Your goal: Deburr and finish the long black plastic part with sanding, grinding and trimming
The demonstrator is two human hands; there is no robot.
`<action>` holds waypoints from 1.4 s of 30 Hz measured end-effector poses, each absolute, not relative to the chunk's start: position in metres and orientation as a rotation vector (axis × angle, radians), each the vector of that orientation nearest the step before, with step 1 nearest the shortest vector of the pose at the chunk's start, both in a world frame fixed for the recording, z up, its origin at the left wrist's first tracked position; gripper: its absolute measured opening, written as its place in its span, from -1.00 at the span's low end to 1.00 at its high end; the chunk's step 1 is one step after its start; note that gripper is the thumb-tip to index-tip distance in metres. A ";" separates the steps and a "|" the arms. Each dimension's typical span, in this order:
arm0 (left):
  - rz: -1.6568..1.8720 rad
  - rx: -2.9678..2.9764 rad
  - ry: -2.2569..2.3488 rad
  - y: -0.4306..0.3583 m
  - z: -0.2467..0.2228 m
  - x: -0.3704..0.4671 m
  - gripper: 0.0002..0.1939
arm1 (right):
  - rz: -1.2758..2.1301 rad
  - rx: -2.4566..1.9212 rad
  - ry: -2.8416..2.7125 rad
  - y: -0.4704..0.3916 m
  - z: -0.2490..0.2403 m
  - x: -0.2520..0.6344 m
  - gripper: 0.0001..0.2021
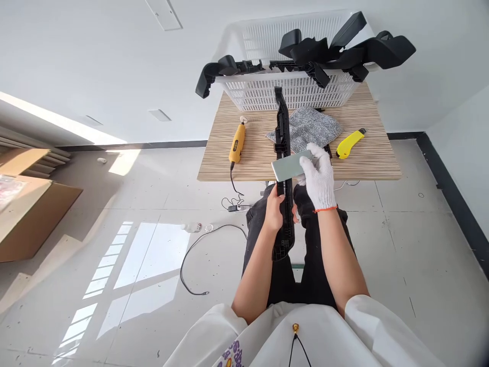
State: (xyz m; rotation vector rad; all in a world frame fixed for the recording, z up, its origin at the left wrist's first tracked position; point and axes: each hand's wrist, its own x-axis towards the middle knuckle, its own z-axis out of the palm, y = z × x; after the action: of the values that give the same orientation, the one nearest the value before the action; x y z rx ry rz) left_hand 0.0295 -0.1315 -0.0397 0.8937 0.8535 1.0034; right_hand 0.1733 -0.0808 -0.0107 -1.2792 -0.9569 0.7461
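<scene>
My left hand (274, 210), bare, is closed around the lower half of a long black plastic trim piece (283, 137). The piece points away from me, from above my lap to over the table, its ribbed underside facing up. A white knitted glove with an orange cuff covers my right hand (319, 173). Its fingers grip a flat grey-green rectangular plate (291, 165), which crosses over the trim piece and hides part of it. Whether the plate touches the trim piece, I cannot tell. A grey mottled cloth (315, 127) lies just beyond my right hand.
On the wooden table (217, 165) lie a yellow corded rotary tool (237, 142) at left and a yellow utility knife (350, 143) at right. Behind them, a white plastic basket (252, 97) holds several black plastic parts (324, 51). A cable (187, 255) and cardboard box (42, 219) are on the floor.
</scene>
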 end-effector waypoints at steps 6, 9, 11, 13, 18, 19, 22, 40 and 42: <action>1.004 0.869 0.853 -0.130 -0.042 0.028 -0.70 | 0.784 -1.245 -0.767 -0.082 -0.007 0.176 -0.56; 1.002 0.859 0.824 -0.130 -0.042 0.031 -0.68 | 0.870 -1.246 -0.895 -0.084 -0.008 0.171 -0.55; 1.004 0.852 0.814 -0.131 -0.042 0.033 -0.69 | 0.785 -1.275 -0.913 -0.083 -0.010 0.168 -0.51; 0.985 0.871 0.816 -0.130 -0.041 0.034 -0.70 | 0.704 -1.272 -0.840 -0.082 -0.010 0.166 -0.48; 0.979 0.909 0.843 -0.129 -0.040 0.033 -0.67 | 0.847 -1.242 -0.736 -0.081 -0.005 0.166 -0.58; 0.986 0.902 0.845 -0.129 -0.039 0.032 -0.68 | 0.893 -1.256 -0.769 -0.081 -0.004 0.166 -0.58; 0.998 0.864 0.851 -0.130 -0.038 0.029 -0.70 | 0.796 -1.302 -0.750 -0.083 -0.004 0.170 -0.53; 1.004 0.865 0.835 -0.128 -0.041 0.027 -0.67 | 0.912 -1.230 -0.996 -0.082 -0.013 0.175 -0.53; 1.020 0.840 0.845 -0.128 -0.042 0.026 -0.68 | 0.789 -1.268 -0.950 -0.082 -0.014 0.178 -0.50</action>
State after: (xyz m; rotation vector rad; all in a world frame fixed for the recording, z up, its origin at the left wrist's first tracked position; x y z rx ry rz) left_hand 0.0263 -0.1283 -0.0423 0.8404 0.8452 1.0197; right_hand 0.1777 -0.0824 -0.0140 -1.2684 -0.9495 0.7887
